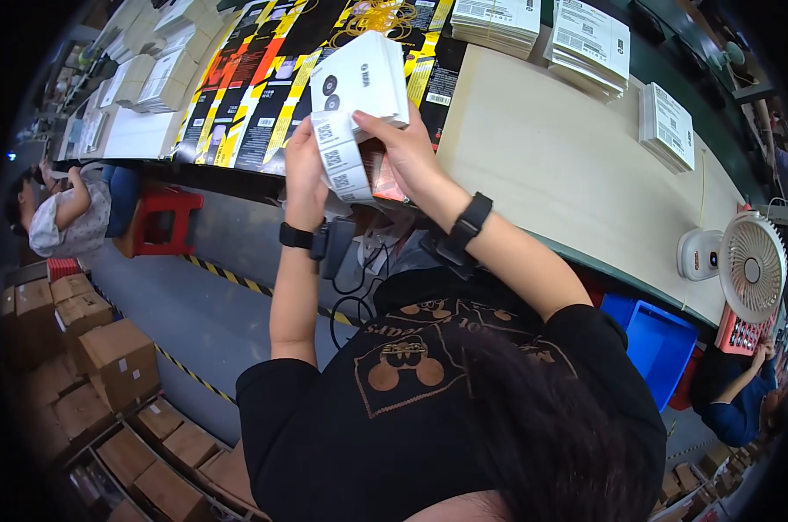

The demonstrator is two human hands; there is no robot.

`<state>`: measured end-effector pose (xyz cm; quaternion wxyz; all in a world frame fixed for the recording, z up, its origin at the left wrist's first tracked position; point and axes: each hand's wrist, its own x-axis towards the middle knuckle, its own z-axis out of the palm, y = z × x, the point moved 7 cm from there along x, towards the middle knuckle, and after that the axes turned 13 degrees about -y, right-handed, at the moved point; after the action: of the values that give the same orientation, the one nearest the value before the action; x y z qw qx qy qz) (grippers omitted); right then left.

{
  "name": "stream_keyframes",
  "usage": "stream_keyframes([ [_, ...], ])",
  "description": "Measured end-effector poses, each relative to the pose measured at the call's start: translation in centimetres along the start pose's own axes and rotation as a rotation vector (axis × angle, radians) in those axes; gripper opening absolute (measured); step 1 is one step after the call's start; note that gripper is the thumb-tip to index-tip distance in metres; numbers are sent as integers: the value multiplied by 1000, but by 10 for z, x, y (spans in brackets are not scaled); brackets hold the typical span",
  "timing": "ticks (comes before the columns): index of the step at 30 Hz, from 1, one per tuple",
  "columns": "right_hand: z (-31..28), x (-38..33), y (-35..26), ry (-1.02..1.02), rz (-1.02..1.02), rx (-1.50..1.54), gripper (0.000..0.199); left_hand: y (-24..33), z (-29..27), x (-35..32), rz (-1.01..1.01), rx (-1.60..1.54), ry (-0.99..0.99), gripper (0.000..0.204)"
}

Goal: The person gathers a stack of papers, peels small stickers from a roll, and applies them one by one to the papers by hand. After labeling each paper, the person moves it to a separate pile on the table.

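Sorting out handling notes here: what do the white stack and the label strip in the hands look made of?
White stack: thin matte card, probably; the flat sheets fan at their edges. Label strip: glossy paper stickers on a backing, likely; it curls limply between the left hand and right hand.

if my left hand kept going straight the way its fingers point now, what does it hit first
Probably the strip of white labels your left hand already touches, then the stack of white cards held in your right hand just above. Beyond that lie the black and yellow printed sheets on the table, though depth is unclear.
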<state>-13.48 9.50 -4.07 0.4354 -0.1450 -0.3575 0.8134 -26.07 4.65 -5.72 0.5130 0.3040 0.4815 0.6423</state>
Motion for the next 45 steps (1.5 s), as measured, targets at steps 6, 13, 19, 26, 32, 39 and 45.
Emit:
stream_keyframes([
  [6,-26,1,9,215,-66,79,41,-5,25,-13,-15,77,10,20],
  [13,15,-54,-133,-1,-573,-1459,40,-5,46,-37,0,-403,-180,24],
  [19,4,-110,-82,-353,-476,-1950,50,-50,53,-60,-333,-611,-307,25],
  [26,-54,-103,-83,-373,-38,-1389,59,-72,44,-48,-313,-380,-284,24],
  [32,-107,-97,-44,113,60,-653,66,-62,51,-21,-277,-262,-276,23],
  [39,-92,-101,-39,46,57,-581,64,-24,56,-5,-241,144,-425,22],
  [45,-102,-110,-50,139,134,-236,62,-37,97,-15,-229,197,-417,18],
])
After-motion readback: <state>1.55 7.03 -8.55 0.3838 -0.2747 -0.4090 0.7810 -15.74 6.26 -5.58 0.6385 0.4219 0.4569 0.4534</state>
